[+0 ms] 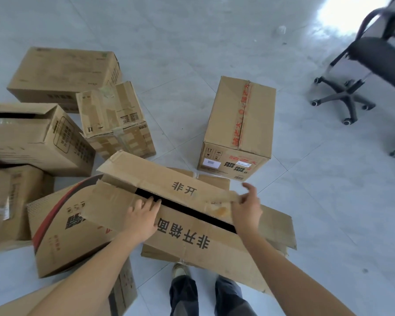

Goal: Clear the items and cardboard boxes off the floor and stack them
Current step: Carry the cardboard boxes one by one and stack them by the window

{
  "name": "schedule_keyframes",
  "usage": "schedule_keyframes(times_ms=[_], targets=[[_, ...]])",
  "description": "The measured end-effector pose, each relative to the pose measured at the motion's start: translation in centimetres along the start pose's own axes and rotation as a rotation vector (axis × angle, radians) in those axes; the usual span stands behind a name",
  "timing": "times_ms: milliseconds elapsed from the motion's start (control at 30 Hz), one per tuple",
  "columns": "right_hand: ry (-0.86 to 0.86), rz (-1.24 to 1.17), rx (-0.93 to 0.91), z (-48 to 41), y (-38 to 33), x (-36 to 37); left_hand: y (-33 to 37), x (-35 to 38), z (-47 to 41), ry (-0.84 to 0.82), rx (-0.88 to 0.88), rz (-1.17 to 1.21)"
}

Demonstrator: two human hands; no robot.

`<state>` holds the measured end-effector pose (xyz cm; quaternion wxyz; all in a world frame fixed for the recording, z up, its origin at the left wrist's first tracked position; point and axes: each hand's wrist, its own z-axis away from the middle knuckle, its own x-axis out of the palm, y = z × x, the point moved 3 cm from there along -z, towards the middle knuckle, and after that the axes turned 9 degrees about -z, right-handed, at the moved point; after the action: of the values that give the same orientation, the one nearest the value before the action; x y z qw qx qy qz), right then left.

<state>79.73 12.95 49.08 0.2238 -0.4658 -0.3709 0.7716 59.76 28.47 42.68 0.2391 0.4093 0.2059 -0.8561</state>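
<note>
With left hand (144, 213) pressing straight fingers (152, 205) on the near flap (114, 210) and right hand (246, 208) pinching the far flap (169, 179), close the cardboard box (192, 240) on the floor (214, 53) squarely before stacking.

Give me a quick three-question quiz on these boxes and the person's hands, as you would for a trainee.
1. True or false: the box with red tape has its top flaps open.
2. What does the right hand pinch? A) the end of the far flap of the open box; B) a chair leg; C) a shoe.
3. Fill in: the ____ hand rests on the near flap, fingertips at the dark gap.

Key: 1 false, it is taped shut. 2 A. 3 left hand.
</note>
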Motion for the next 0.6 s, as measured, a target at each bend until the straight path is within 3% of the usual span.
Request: schedule_keyframes(times_ms=[67,100,200,300,433,533,600], targets=[[0.144,-0.136,0.198,-1.4,2.2,-3.4,0.4,0.0,0.0,0.000,0.000,-0.023],[0.168,-0.091,0.270,-1.8,3.3,-4.9,0.7,0.1,0.0,0.004,0.003,-0.013],[0.115,0.377,0.303,-1.7,6.4,-7.8,1.0,0.6,0.1,0.006,0.011,-0.023],[-0.039,0.771,0.069,-0.5,7.0,-7.0,1.7,0.7,0.8,0.056,0.070,-0.059],[-0.228,0.948,-0.430,1.6,6.2,-2.9,2.9,1.2,1.4,0.149,0.095,-0.032],[-0.426,1.003,-0.398,2.2,7.7,-1.0,3.6,1.4,1.4,0.216,0.064,0.012],[-0.403,0.967,-0.404,2.1,7.6,-0.9,3.5,1.4,2.1,0.255,0.055,-0.003]])
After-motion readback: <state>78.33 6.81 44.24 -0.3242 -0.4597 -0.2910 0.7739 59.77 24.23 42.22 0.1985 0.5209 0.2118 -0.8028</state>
